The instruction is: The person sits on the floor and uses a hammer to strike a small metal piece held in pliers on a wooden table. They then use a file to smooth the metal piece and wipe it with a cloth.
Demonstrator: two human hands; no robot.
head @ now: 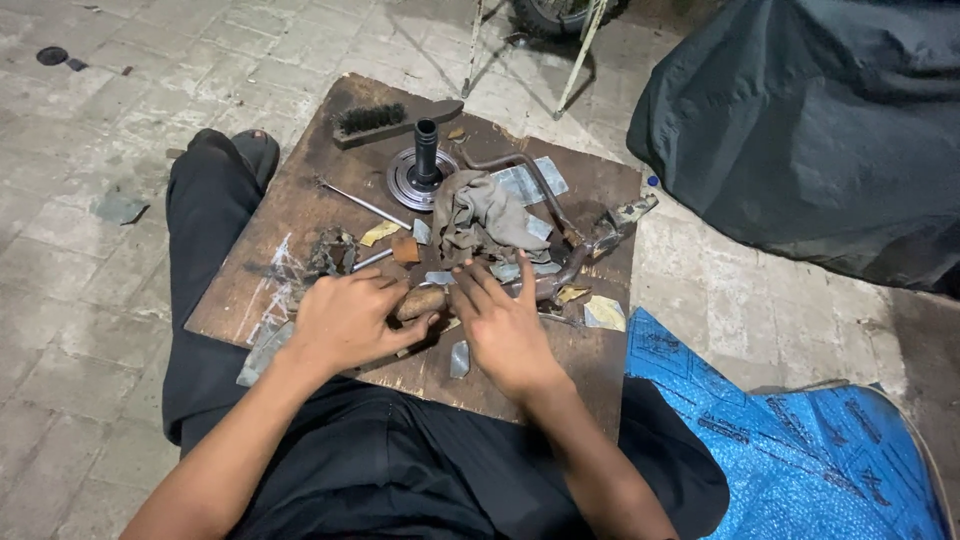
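I see my left hand [345, 320] clenched around a small rusty cylinder [420, 301] on the wooden board [300, 215] across my lap; my right hand [505, 325] lies open beside it. Paved floor [90, 300] surrounds us, a blue tarp [800, 440] at right, a rag [480, 215] and brush [372, 121] on the board.

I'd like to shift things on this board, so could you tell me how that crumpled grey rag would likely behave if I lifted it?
The rag lies in soft folds, so it would probably hang limp and weigh little. It drapes over a bent metal tube, so it might snag there.
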